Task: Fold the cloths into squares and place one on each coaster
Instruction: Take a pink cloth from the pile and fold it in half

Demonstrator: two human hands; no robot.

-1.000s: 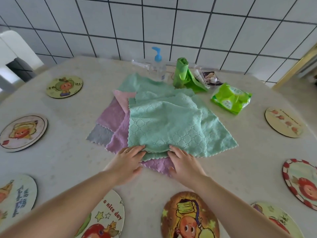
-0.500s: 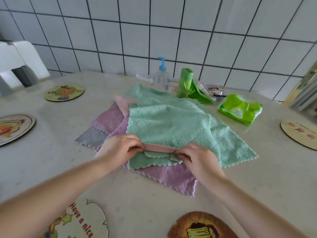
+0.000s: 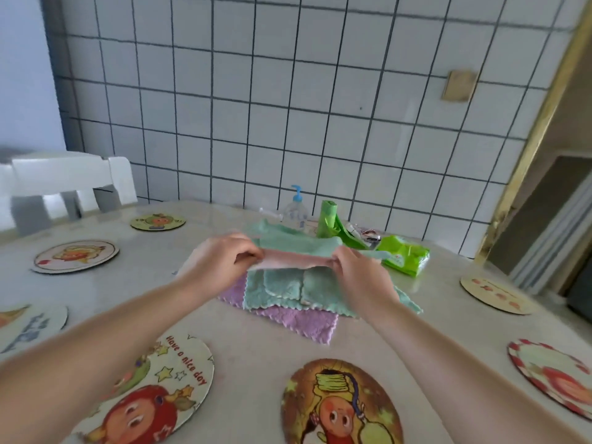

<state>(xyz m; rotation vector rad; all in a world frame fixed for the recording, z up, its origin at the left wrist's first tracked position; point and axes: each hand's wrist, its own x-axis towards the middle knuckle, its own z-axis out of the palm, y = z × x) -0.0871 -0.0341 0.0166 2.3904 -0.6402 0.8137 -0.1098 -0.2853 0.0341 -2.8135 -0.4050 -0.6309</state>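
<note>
Nearest on the worktop (image 3: 262,373) lie empty coasters, among them the orange-figure coaster (image 3: 341,403). Beyond them, the left hand (image 3: 221,262) and right hand (image 3: 360,278) each pinch one end of the green cloth (image 3: 288,285), its pink underside showing, lifted above the purple cloth (image 3: 301,322). Keep both ends level and taut, and align the scalloped edges before creasing. A pump bottle (image 3: 296,211) stands farthest.
</note>
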